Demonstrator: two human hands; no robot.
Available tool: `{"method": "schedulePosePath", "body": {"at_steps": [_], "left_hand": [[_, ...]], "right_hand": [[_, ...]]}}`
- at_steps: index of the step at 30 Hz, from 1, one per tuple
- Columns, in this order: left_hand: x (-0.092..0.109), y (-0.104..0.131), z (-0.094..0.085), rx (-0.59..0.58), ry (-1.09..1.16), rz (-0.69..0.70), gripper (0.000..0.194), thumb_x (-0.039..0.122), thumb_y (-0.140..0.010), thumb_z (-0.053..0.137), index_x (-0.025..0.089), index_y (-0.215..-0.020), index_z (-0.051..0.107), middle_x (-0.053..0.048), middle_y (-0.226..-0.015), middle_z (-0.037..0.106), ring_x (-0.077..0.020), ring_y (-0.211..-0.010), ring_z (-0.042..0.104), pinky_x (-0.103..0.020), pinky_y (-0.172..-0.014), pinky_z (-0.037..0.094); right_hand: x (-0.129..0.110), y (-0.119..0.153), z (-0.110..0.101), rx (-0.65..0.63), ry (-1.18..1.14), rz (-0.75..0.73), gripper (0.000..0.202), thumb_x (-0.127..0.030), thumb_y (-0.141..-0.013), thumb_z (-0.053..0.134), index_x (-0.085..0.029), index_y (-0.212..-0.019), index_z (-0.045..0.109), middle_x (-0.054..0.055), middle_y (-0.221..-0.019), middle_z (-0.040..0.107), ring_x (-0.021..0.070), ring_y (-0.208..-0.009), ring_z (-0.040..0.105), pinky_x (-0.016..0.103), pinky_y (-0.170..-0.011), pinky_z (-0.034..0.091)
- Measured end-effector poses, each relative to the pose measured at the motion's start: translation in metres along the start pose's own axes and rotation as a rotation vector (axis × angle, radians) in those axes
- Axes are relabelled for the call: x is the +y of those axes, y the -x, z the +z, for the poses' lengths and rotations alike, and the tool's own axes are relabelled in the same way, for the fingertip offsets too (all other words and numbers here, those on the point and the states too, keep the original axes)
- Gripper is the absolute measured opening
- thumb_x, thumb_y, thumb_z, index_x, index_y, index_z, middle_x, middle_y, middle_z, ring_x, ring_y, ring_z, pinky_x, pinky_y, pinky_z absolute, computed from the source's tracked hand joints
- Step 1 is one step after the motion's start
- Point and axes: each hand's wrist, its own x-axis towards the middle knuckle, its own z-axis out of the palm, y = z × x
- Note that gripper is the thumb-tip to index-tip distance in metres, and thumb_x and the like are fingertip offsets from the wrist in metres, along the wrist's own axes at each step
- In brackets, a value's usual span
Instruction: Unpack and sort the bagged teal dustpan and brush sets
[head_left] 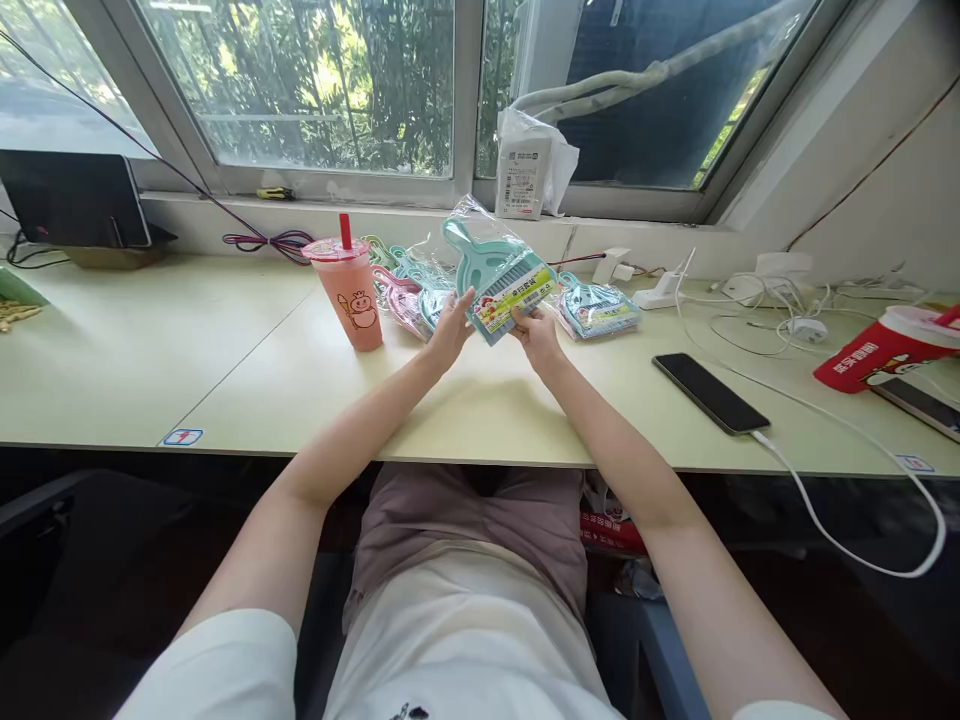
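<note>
Above the table, my left hand [450, 332] and my right hand [538, 338] together hold a packaged mini dustpan and brush set [487, 262]. The set is teal, in a see-through plastic bag with a yellow-green label, and it is tilted. My left fingers grip its lower left edge; my right thumb and fingers pinch the lower right corner by the label. Behind my left hand lies a pile of similar bagged sets [409, 290] in pink, teal and green. Another bagged teal set [598, 306] rests on the table to the right of my right hand.
A pink drink cup [351, 295] with a red straw stands left of the pile. On the right are a black phone [711, 393] on a white cable, a red cup [885, 350] lying tilted and tangled chargers [806, 328]. A tablet [75, 200] stands far left.
</note>
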Motion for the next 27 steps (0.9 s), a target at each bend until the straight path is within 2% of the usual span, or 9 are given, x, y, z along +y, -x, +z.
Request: {"method": "schedulePosePath", "body": {"at_steps": [4, 8, 12, 17, 21, 27], "left_hand": [[-0.005, 0.001, -0.002, 0.050, 0.007, -0.058, 0.047, 0.053, -0.082, 0.080, 0.021, -0.114, 0.069, -0.009, -0.119, 0.077, -0.0300, -0.125, 0.068, -0.043, -0.106, 0.056], [-0.019, 0.001, -0.001, 0.003, -0.013, -0.133, 0.045, 0.046, -0.080, 0.082, 0.022, -0.116, 0.070, -0.008, -0.120, 0.078, -0.0270, -0.120, 0.071, -0.040, -0.102, 0.058], [-0.023, 0.001, -0.004, -0.034, -0.079, -0.196, 0.051, 0.050, -0.076, 0.085, 0.021, -0.116, 0.070, -0.011, -0.120, 0.077, -0.0282, -0.112, 0.074, -0.040, -0.093, 0.061], [-0.023, 0.005, -0.002, 0.017, -0.129, -0.121, 0.054, 0.046, -0.072, 0.086, 0.021, -0.116, 0.067, -0.010, -0.115, 0.078, -0.0279, -0.107, 0.074, -0.043, -0.092, 0.062], [-0.026, 0.009, 0.004, 0.058, -0.158, -0.082, 0.049, 0.042, -0.071, 0.084, 0.021, -0.111, 0.065, -0.009, -0.115, 0.078, -0.0274, -0.106, 0.074, -0.044, -0.094, 0.061], [-0.025, 0.010, 0.007, 0.017, -0.216, -0.117, 0.047, 0.038, -0.067, 0.085, 0.021, -0.107, 0.067, -0.008, -0.109, 0.079, -0.0291, -0.106, 0.074, -0.048, -0.097, 0.058]], "right_hand": [[0.004, 0.004, 0.005, -0.039, 0.021, 0.044, 0.028, -0.024, -0.072, 0.085, -0.021, -0.091, 0.065, 0.007, -0.101, 0.078, 0.0260, -0.110, 0.074, 0.045, -0.101, 0.063], [-0.001, 0.005, 0.005, 0.002, 0.035, -0.014, 0.030, -0.025, -0.073, 0.082, -0.024, -0.096, 0.063, 0.004, -0.101, 0.077, 0.0232, -0.110, 0.073, 0.041, -0.100, 0.062], [-0.007, 0.005, 0.005, 0.005, 0.048, -0.046, 0.030, -0.023, -0.072, 0.077, -0.026, -0.097, 0.061, 0.002, -0.101, 0.075, 0.0220, -0.111, 0.071, 0.038, -0.099, 0.062], [-0.008, 0.003, 0.007, -0.004, 0.067, -0.050, 0.029, -0.024, -0.072, 0.074, -0.026, -0.097, 0.059, 0.002, -0.108, 0.075, 0.0225, -0.115, 0.069, 0.038, -0.099, 0.061], [-0.008, -0.002, 0.006, 0.072, 0.040, -0.035, 0.025, -0.024, -0.077, 0.066, -0.026, -0.101, 0.060, 0.001, -0.107, 0.076, 0.0211, -0.115, 0.069, 0.034, -0.095, 0.062], [-0.013, -0.015, -0.008, 0.194, -0.003, -0.120, 0.021, -0.040, -0.088, 0.060, -0.026, -0.103, 0.062, 0.003, -0.113, 0.075, 0.0211, -0.128, 0.065, 0.034, -0.101, 0.061]]}}
